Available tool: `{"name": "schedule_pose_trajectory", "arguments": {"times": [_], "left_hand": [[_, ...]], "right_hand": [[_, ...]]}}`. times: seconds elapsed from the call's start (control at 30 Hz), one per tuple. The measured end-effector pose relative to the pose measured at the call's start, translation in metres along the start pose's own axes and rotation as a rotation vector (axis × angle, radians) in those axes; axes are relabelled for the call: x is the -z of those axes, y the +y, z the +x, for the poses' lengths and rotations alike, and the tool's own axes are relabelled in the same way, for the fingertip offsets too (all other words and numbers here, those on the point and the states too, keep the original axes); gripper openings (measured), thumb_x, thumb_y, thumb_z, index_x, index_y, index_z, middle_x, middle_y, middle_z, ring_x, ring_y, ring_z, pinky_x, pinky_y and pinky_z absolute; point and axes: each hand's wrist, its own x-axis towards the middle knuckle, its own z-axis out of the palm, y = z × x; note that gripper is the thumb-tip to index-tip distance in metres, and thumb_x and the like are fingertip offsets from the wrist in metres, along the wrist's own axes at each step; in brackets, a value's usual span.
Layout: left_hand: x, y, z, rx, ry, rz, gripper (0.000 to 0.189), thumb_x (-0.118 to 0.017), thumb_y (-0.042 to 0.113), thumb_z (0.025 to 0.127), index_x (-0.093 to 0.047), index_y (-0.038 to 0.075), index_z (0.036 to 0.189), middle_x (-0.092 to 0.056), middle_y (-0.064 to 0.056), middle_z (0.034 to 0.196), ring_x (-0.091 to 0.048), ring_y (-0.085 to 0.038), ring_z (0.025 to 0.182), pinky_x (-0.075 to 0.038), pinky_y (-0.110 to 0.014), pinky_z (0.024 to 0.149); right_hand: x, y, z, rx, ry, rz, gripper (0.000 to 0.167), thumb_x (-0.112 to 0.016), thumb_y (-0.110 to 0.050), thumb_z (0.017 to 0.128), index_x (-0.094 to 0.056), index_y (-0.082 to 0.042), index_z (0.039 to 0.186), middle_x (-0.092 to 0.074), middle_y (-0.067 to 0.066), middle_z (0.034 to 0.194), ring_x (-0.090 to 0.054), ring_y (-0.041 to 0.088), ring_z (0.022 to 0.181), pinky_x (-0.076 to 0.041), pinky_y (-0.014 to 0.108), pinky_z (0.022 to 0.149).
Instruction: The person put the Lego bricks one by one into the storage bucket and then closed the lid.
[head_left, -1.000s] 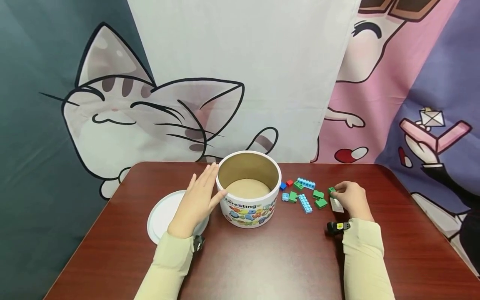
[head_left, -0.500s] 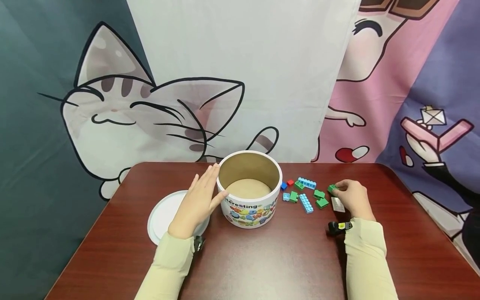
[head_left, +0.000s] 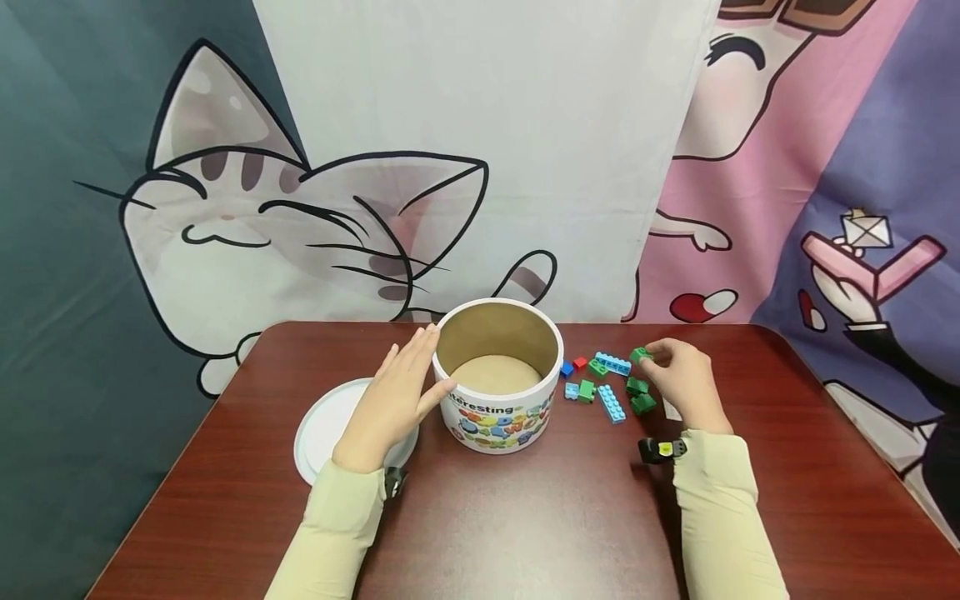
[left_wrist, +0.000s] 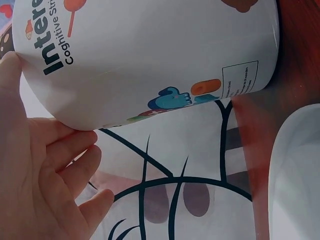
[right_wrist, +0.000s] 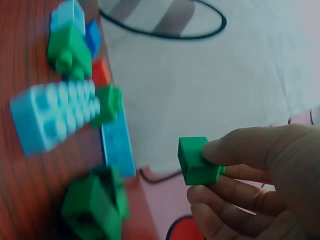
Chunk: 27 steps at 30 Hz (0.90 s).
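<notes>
A white bucket [head_left: 496, 423] printed with colourful shapes stands upright at the table's middle, its top uncovered and its inside showing no bricks. My left hand [head_left: 393, 398] lies against the bucket's left side with fingers straight, touching near the rim; the left wrist view shows the fingertips on the bucket wall [left_wrist: 165, 60]. Between thumb and fingers, my right hand [head_left: 686, 379] pinches a green brick [right_wrist: 197, 160], held above the table. Below and left of that hand are loose green bricks [head_left: 641, 404] and a long light-blue brick [head_left: 611, 404].
A round white lid [head_left: 318, 437] lies left of the bucket, partly behind the left arm. Another long light-blue brick [head_left: 612, 363], a red brick [head_left: 580, 363] and a blue brick [head_left: 567, 369] lie right of the bucket. A white card [head_left: 671, 410] shows under the right hand.
My right hand has lifted the green brick and moved it left and away from me, over the white card's far side. The left hand stays against the bucket.
</notes>
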Motion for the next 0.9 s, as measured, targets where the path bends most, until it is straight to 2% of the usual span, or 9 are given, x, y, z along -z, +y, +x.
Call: {"name": "schedule_pose_trajectory", "arguments": {"times": [0.2,0.43,0.67,0.9], "left_hand": [[0.000,-0.002,0.001,-0.006,0.000,-0.006,0.079,-0.056,0.048,0.102,-0.027,0.003,0.160,-0.028,-0.009,0.166,-0.024,-0.026,0.153,-0.015,-0.052,0.125],[0.000,-0.003,0.002,-0.012,-0.008,-0.024,0.079,-0.056,0.047,0.102,-0.026,0.002,0.160,-0.028,-0.011,0.165,-0.023,-0.024,0.154,-0.014,-0.049,0.126],[0.000,-0.003,0.003,-0.014,-0.002,-0.019,0.078,-0.059,0.043,0.101,-0.027,0.002,0.159,-0.028,-0.011,0.165,-0.023,-0.024,0.153,-0.017,-0.051,0.125],[-0.001,-0.003,0.002,-0.013,-0.012,-0.023,0.080,-0.057,0.047,0.102,-0.027,0.001,0.159,-0.029,-0.013,0.165,-0.023,-0.025,0.153,-0.015,-0.049,0.126]], "right_hand": [[-0.008,-0.022,0.002,0.080,0.053,0.022,0.025,-0.069,-0.011,0.095,-0.070,0.006,0.114,-0.071,0.024,0.103,-0.069,0.034,0.088,-0.056,0.040,0.071],[-0.014,-0.040,0.001,0.137,0.110,0.073,0.023,-0.071,-0.011,0.094,-0.072,0.003,0.112,-0.072,0.019,0.099,-0.068,0.032,0.090,-0.054,0.035,0.074],[-0.020,-0.061,-0.004,0.193,0.160,0.155,0.022,-0.074,-0.010,0.093,-0.073,0.000,0.112,-0.072,0.015,0.098,-0.068,0.026,0.087,-0.048,0.010,0.071],[-0.025,-0.081,-0.013,0.283,0.192,0.234,0.022,-0.076,-0.010,0.092,-0.074,-0.005,0.112,-0.069,0.006,0.097,-0.066,0.014,0.084,-0.052,0.010,0.076]]}}
